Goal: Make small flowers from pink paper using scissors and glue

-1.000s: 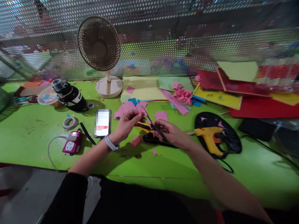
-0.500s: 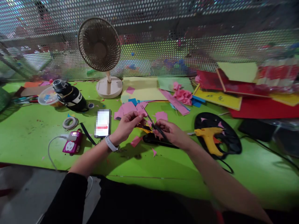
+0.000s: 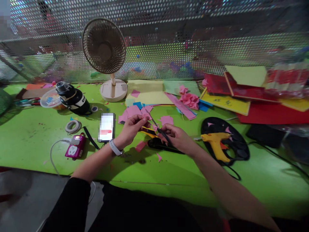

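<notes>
My right hand (image 3: 177,137) is wrapped round the dark handles of a pair of scissors (image 3: 164,134). Their thin blades point up and left, beside the fingertips of my left hand (image 3: 132,128). Thumb and forefinger of that hand pinch a small piece of pink paper (image 3: 146,115), mostly hidden and hard to tell from the pink paper behind. Below the hands lie a yellow cutter (image 3: 149,131) and a long black object (image 3: 159,145), partly covered by my right hand. Pink sheets (image 3: 133,111) and scraps lie around them.
A phone (image 3: 107,127), a tape roll (image 3: 73,126), a purple power socket (image 3: 75,147) and a black bottle (image 3: 74,100) stand or lie leftward. Behind is a fan (image 3: 113,90). Rightward, a yellow glue gun (image 3: 217,145) rests on a black palette (image 3: 242,145), its cord trailing.
The scissor blades, slightly apart before, now look closed together. Both hands keep nearly the same place, and the view has shifted a little.
</notes>
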Action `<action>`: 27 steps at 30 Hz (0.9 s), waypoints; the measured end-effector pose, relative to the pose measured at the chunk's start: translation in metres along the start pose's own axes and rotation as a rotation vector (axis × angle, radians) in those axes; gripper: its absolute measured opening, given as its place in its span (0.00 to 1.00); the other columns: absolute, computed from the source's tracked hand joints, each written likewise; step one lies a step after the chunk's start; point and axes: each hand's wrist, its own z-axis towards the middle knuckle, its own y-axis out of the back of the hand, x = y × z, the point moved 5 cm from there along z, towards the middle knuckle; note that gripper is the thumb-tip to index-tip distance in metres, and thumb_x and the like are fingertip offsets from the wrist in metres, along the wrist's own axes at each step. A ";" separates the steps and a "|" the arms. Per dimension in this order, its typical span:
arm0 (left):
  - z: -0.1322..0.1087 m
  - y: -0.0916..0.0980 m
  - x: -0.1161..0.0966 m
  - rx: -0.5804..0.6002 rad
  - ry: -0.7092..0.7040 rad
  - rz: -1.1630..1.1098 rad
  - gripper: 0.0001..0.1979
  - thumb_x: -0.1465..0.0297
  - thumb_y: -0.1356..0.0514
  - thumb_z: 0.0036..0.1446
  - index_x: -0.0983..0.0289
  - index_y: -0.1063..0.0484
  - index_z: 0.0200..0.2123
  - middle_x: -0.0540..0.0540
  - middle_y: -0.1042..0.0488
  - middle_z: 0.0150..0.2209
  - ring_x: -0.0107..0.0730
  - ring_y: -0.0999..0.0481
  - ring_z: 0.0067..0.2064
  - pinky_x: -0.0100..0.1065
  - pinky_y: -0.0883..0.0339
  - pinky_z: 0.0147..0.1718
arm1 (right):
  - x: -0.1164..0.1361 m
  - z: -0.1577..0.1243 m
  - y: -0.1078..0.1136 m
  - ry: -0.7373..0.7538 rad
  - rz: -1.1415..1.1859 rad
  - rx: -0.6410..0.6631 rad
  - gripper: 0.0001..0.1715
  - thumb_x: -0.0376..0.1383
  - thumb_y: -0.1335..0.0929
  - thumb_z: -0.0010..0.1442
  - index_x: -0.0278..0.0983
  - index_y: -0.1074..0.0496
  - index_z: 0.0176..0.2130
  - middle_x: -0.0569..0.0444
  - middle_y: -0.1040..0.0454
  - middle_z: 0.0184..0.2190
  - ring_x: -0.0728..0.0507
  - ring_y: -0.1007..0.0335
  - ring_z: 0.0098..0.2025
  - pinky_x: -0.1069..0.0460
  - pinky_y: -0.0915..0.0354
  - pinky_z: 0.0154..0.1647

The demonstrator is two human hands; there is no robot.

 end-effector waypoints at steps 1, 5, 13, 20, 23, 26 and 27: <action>0.000 0.000 0.000 -0.003 -0.003 -0.001 0.19 0.58 0.29 0.49 0.67 0.28 0.34 0.50 0.25 0.30 0.22 0.25 0.31 0.27 0.32 0.31 | 0.000 0.000 0.000 -0.003 0.000 0.003 0.30 0.57 0.24 0.44 0.39 0.35 0.31 0.60 0.33 0.24 0.50 0.37 0.24 0.53 0.42 0.24; 0.000 0.001 0.001 -0.010 -0.002 0.008 0.19 0.57 0.30 0.50 0.66 0.28 0.33 0.50 0.25 0.29 0.22 0.26 0.30 0.27 0.32 0.31 | 0.001 0.000 -0.001 -0.012 0.008 -0.004 0.30 0.57 0.23 0.43 0.39 0.34 0.30 0.60 0.32 0.23 0.50 0.38 0.23 0.54 0.41 0.24; -0.002 -0.002 0.002 0.023 0.007 0.015 0.22 0.55 0.29 0.47 0.67 0.29 0.31 0.50 0.25 0.27 0.21 0.27 0.28 0.27 0.33 0.30 | 0.011 -0.001 -0.004 0.022 -0.002 -0.025 0.32 0.57 0.22 0.40 0.39 0.35 0.29 0.59 0.32 0.25 0.49 0.37 0.26 0.53 0.40 0.26; 0.001 0.001 0.004 -0.001 -0.006 0.008 0.21 0.55 0.29 0.48 0.67 0.28 0.33 0.50 0.25 0.29 0.22 0.26 0.30 0.27 0.31 0.31 | 0.003 -0.002 -0.003 0.012 0.006 -0.036 0.32 0.59 0.24 0.43 0.39 0.35 0.30 0.60 0.33 0.22 0.51 0.40 0.22 0.54 0.44 0.22; 0.002 0.002 0.004 -0.005 -0.006 0.004 0.20 0.56 0.29 0.49 0.67 0.28 0.33 0.50 0.25 0.29 0.22 0.26 0.29 0.27 0.31 0.31 | 0.000 -0.002 -0.002 -0.002 0.001 -0.028 0.32 0.60 0.24 0.43 0.39 0.35 0.30 0.61 0.33 0.21 0.51 0.40 0.21 0.54 0.45 0.21; 0.002 0.003 0.004 -0.013 -0.001 -0.001 0.20 0.56 0.30 0.50 0.66 0.28 0.33 0.50 0.25 0.28 0.21 0.26 0.28 0.27 0.31 0.31 | 0.000 -0.002 -0.002 -0.021 -0.003 -0.018 0.32 0.60 0.24 0.44 0.39 0.35 0.30 0.61 0.32 0.21 0.51 0.40 0.21 0.54 0.44 0.21; 0.002 0.004 0.004 -0.016 -0.003 0.005 0.20 0.56 0.30 0.50 0.66 0.29 0.33 0.50 0.25 0.28 0.21 0.27 0.28 0.27 0.31 0.31 | 0.001 -0.002 -0.002 -0.026 -0.006 -0.014 0.32 0.60 0.24 0.44 0.39 0.35 0.30 0.61 0.32 0.21 0.51 0.39 0.21 0.54 0.44 0.21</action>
